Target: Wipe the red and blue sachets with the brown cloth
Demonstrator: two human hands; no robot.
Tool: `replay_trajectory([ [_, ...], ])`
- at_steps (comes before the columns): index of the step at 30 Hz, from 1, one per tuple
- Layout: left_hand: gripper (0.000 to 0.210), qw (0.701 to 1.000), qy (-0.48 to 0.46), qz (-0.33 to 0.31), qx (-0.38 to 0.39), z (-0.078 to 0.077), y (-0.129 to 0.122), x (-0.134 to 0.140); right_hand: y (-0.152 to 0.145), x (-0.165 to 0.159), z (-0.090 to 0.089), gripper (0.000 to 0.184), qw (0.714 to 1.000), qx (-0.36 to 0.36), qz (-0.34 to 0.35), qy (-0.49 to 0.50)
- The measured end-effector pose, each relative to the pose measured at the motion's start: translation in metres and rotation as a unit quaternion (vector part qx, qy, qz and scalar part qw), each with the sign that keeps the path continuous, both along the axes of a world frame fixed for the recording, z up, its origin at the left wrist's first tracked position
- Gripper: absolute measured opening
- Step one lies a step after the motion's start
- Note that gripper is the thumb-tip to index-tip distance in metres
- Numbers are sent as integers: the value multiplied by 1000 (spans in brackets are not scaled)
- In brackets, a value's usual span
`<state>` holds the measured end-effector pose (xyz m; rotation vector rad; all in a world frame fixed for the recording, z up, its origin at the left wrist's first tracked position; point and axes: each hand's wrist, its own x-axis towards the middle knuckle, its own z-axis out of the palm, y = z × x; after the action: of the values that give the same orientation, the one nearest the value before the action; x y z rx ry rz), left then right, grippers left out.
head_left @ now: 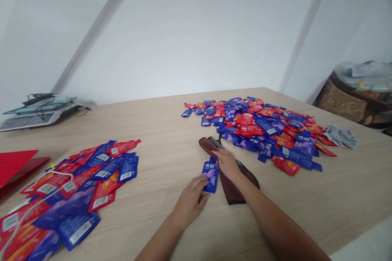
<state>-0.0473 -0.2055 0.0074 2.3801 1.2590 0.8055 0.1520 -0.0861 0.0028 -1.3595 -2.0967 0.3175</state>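
Toward the table's (159, 130) near edge, a blue packet (212, 167) lies with its long axis toward the far edge, touched by the loosely curled fingers of the left hand (190, 199); just right, the right hand's (227, 164) nearly straight fingers rest on brown fabric (229, 189). Neither grip is clear.

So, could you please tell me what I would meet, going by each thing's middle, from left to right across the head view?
Smaller pouch pile, left hand, single blue pouch, right hand, larger pouch pile, crumpled grey cloth.
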Motion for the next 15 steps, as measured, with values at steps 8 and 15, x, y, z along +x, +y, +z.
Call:
replay_trajectory([
  [8, 17, 995, 37, 68, 57, -4, 10, 10, -58, -28, 17, 33, 990, 29, 82, -112],
  [15, 19, 980, 127, 97, 118, -7, 14, 4, -78, -39, 30, 19, 991, -5, 53, -121],
])
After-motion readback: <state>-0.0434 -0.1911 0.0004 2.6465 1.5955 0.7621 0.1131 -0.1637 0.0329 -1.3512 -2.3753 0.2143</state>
